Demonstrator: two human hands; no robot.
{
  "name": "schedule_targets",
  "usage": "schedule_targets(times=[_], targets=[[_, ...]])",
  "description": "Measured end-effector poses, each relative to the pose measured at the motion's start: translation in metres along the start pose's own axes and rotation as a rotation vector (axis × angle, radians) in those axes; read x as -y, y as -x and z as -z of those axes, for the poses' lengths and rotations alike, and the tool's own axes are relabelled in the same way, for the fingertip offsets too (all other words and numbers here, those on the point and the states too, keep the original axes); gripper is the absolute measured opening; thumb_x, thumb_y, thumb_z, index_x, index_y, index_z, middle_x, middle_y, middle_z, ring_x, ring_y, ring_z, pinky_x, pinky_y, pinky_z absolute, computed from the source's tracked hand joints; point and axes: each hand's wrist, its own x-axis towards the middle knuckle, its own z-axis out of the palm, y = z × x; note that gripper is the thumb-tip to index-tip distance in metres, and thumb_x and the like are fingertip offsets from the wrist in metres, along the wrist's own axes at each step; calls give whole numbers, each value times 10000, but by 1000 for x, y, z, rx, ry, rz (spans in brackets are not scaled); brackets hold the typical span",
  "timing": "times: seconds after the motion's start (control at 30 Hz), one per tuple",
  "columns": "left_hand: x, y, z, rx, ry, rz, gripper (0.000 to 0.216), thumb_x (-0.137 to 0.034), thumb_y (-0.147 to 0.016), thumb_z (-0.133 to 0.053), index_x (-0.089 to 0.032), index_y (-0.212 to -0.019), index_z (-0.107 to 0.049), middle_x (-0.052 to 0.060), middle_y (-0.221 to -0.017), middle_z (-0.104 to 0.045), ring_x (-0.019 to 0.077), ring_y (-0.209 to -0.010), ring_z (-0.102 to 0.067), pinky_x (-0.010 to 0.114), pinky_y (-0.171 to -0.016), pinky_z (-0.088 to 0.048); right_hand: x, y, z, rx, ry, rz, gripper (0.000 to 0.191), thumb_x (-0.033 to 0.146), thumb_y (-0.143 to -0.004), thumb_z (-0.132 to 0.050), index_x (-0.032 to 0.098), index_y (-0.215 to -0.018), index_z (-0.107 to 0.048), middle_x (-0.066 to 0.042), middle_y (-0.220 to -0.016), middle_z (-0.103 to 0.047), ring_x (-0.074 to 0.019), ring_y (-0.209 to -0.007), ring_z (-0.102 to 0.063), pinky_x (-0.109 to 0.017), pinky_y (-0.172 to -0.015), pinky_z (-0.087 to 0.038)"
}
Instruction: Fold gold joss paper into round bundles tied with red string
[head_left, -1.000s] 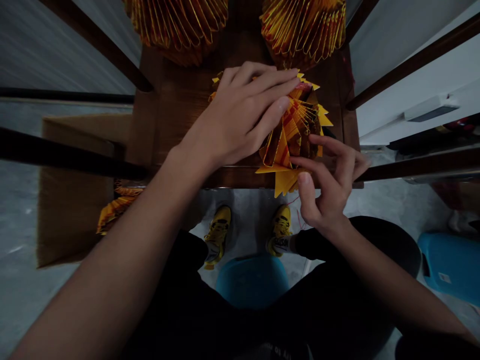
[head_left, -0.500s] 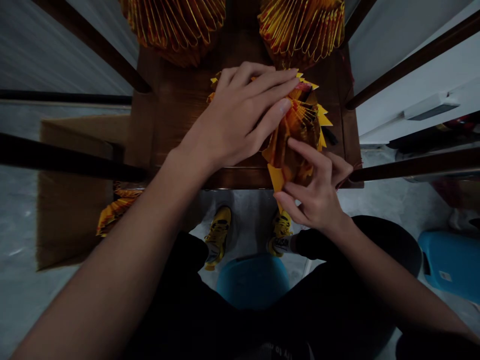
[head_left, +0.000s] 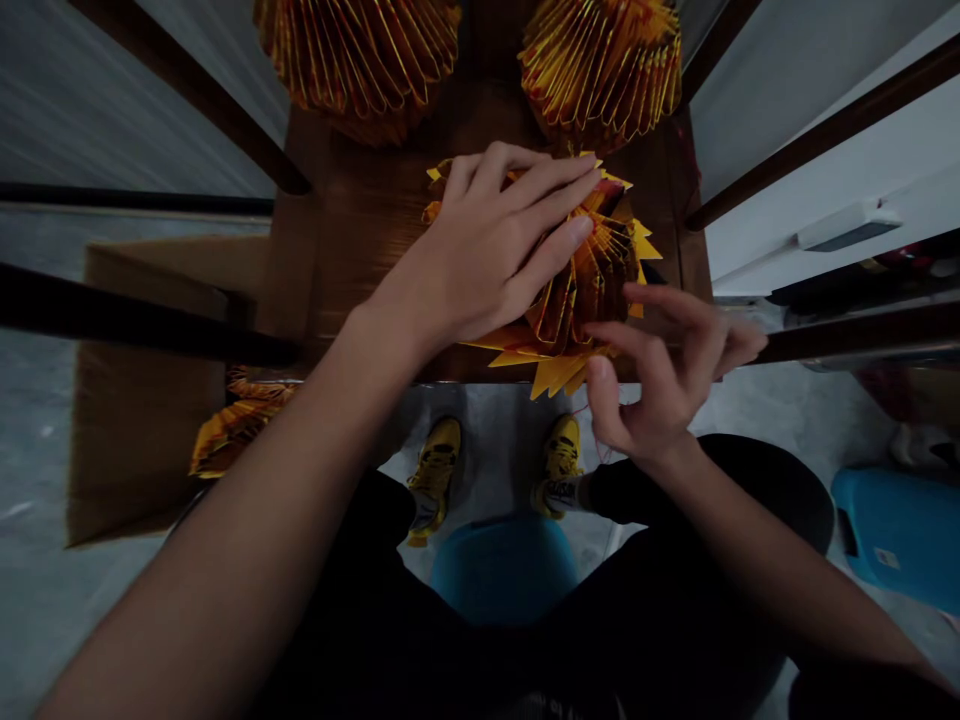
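That pleated paper fan point(head_left: 581, 285) mid-frame has a glossy gold-and-red foil finish, same as the two pleated fans point(head_left: 360, 60) up top. The wooden tabletop point(head_left: 352, 250) looks smooth and varnished, the cardboard box point(head_left: 142, 470) at left is matt, and the blue stool point(head_left: 502, 570) at bottom centre looks like smooth plastic.

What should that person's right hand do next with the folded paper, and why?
Probably the right hand should pinch the loose yellow points and gather them in. The left hand already presses the pleated gold-and-red paper onto the wooden top, while those points splay out past its near edge, right beside the right hand's fingers.
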Motion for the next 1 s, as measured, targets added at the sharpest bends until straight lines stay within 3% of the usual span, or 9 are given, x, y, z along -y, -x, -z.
schedule_targets(times=[0.33, 0.47, 0.57, 0.7, 0.87, 0.93, 1.0], targets=[[-2, 1, 4, 2, -1, 7, 602, -462, -1193, -259, -172, -1668, -487, 15, -1725, -495, 356, -1452, -489, 543, -1181, -335, -5, 2, -2, -2, 90, 23, 247, 352, -973, -622, 303, -1177, -752, -114, -1379, -675, -354, -1193, -576, -529, -982, -464], [-2, 2, 3, -16, 6, 4, 581, -418, -1195, -291, -138, -1656, -507, 29, -1712, -511, 383, -1444, -503, 562, -1164, -343, -4, 6, -5, 135, 108, 39, 167, 399, -981, -664, 260, -1003, -752, -111, -1543, -559, -357, -1304, -510, -548, -1052, -434], [-2, 2, 3, -23, -2, -2, 561, -410, -1189, -299, -191, -1659, -513, 11, -1702, -526, 375, -1440, -513, 551, -1165, -343, -7, 6, -2, 237, 39, 104, 254, 416, -1000, -672, 230, -826, -685, -75, -1633, -485, -330, -1322, -473, -520, -1066, -419], [1, 2, 1, -6, 3, 7, 567, -419, -1186, -288, -196, -1660, -503, 2, -1701, -528, 347, -1447, -498, 547, -1181, -341, -14, 1, 8, 269, -35, 255, 352, 457, -1020, -671, 236, -748, -638, 11, -1627, -552, -293, -1292, -451, -481, -1056, -379], [6, 1, 1, 41, -33, 10, 628, -505, -1174, -211, -258, -1705, -437, -23, -1731, -481, 357, -1443, -480, 572, -1167, -348, -19, -6, 14, 412, -48, 401, 436, 551, -1024, -672, 252, -711, -617, 96, -1571, -649, -270, -1313, -457, -464, -1070, -358], [5, 1, 1, 41, -39, 25, 629, -510, -1169, -203, -284, -1705, -440, -31, -1734, -476, 365, -1440, -485, 583, -1159, -353, -20, -6, 14, 384, -78, 444, 446, 543, -1014, -687, 251, -690, -596, 99, -1536, -674, -255, -1270, -485, -445, -1029, -384], [2, 1, 2, 29, -41, 28, 626, -495, -1167, -213, -270, -1700, -453, -28, -1735, -475, 372, -1435, -492, 592, -1153, -358, -19, -5, 12, 251, -112, 413, 439, 491, -1016, -678, 246, -667, -577, 60, -1477, -695, -247, -1191, -520, -439, -972, -402]])
